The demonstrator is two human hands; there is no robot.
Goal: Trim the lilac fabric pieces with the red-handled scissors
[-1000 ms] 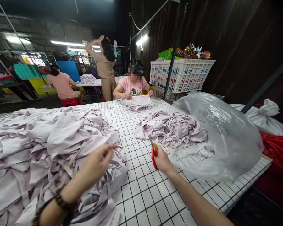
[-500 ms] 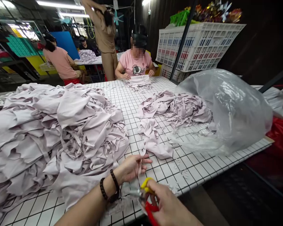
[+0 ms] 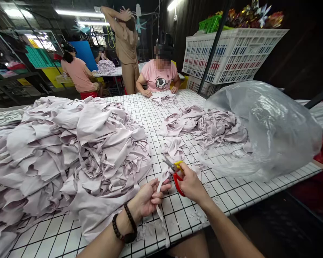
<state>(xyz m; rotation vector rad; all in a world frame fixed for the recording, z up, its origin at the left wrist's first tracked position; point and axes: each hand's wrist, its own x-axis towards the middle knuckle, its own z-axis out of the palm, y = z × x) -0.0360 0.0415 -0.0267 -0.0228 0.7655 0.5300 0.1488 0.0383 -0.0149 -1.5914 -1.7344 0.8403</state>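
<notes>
My left hand (image 3: 148,197), with a dark bead bracelet on the wrist, is closed round a narrow pale lilac fabric strip (image 3: 159,212) that hangs over the table's near edge. My right hand (image 3: 190,182) grips red-and-yellow-handled scissors (image 3: 174,170), blades pointing left toward the strip's upper end. Both hands hover above the white gridded table (image 3: 177,215) near its front edge. A big heap of lilac fabric pieces (image 3: 70,150) lies just left of my left hand.
A smaller fabric pile (image 3: 204,125) and a large clear plastic bag (image 3: 266,129) lie right of centre. Across the table a seated person in a pink shirt (image 3: 159,75) handles fabric. White crates (image 3: 231,53) stand behind; other people work at the back left.
My right hand with the scissors rose from the table's front edge to the strip. My left hand stayed on the strip. The view shifted slightly.
</notes>
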